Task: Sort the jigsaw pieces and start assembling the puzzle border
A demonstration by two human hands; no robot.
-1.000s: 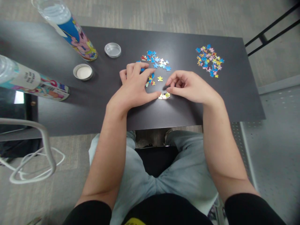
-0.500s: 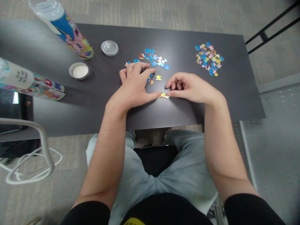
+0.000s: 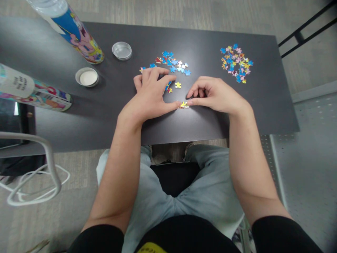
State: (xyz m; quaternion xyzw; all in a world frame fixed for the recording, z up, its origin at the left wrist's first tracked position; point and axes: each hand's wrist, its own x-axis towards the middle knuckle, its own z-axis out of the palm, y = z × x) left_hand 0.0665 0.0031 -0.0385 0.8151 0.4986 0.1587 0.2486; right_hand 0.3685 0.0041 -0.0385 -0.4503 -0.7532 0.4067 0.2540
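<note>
Yellow-and-white jigsaw puzzle pieces (image 3: 183,105) lie together on the dark table between my two thumbs. My left hand (image 3: 149,93) is spread open, its thumb tip touching their left side while its fingers arch over other pieces and partly hide them. From the right, my right hand (image 3: 213,93) has its fingers curled and its thumb on the edge of the same pieces. A single yellow puzzle piece (image 3: 178,85) sits just above, and red-and-yellow pieces (image 3: 169,90) show beside my left fingers. Farther back is a loose group of mostly blue pieces (image 3: 173,63).
Another pile of mixed puzzle pieces (image 3: 237,63) is at the table's right. Toward the left stand two printed tubes, one at the back (image 3: 79,35) and one nearer (image 3: 39,91), with two round lids (image 3: 121,51) (image 3: 87,77) close by. A white cable (image 3: 50,168) loops at lower left.
The view has shifted slightly. Both hands keep nearly the same pose around the yellow-and-white pieces, with only a tiny movement of the fingers.
</note>
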